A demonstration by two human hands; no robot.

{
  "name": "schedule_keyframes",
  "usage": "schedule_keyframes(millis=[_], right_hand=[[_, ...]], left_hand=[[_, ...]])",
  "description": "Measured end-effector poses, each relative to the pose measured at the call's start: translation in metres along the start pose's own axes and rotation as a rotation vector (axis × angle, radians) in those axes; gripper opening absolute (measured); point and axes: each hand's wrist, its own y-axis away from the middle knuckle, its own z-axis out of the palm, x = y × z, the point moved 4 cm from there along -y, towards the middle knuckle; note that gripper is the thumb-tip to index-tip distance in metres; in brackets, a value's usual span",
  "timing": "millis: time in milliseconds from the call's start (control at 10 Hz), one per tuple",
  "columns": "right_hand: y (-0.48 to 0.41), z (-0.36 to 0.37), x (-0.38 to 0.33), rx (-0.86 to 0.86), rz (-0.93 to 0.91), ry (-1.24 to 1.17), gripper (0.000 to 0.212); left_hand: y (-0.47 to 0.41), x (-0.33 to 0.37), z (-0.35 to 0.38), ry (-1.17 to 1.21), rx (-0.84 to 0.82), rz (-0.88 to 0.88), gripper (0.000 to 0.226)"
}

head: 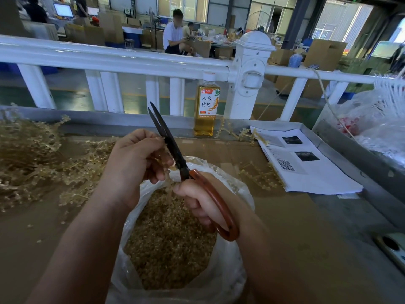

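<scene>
My right hand [198, 199] grips the red-brown handles of a pair of scissors [173, 148], whose dark blades point up and away, nearly closed. My left hand [135, 156] holds a thin tan plastic sprig [169, 178] against the blades near the pivot, fingers curled round it. Both hands hover over an open clear plastic bag [236, 270] filled with small tan cut pieces [166, 238].
A heap of tan plastic sprigs [32, 159] lies on the cardboard-covered table at left. A bottle of yellow drink [206, 106] stands by the white railing [131, 60]. Printed sheets [306, 163] lie at right, more bags [377, 119] beyond. A phone [392, 249] sits at the right edge.
</scene>
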Motion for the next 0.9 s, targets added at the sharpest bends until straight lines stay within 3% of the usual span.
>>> schedule_keyframes(millis=[100,200,300,500,600,800,900], right_hand=[[0.005,0.001,-0.005,0.015,-0.029,-0.044,0.029],[-0.001,-0.004,-0.001,0.103,-0.122,0.066,0.03],[-0.001,-0.007,0.002,0.116,-0.078,0.006,0.037],[0.0,-0.011,0.002,0.138,-0.045,-0.105,0.021],[-0.002,-0.014,0.005,0.172,-0.029,-0.142,0.018],[-0.007,-0.012,0.007,0.181,-0.175,-0.226,0.022],[-0.009,-0.01,0.002,0.179,-0.233,-0.261,0.029]], left_hand=[[0.0,-0.001,-0.001,0.009,0.03,-0.007,0.024],[0.0,-0.002,-0.003,0.012,0.074,-0.006,0.023],[-0.001,-0.001,-0.008,0.018,0.129,0.026,0.024],[-0.004,0.0,-0.025,0.01,0.323,0.116,0.024],[-0.005,0.001,-0.029,-0.107,0.346,0.168,0.023],[-0.002,-0.003,-0.009,-0.318,0.147,0.156,0.014],[0.002,-0.003,0.002,-0.313,0.053,0.135,0.011]])
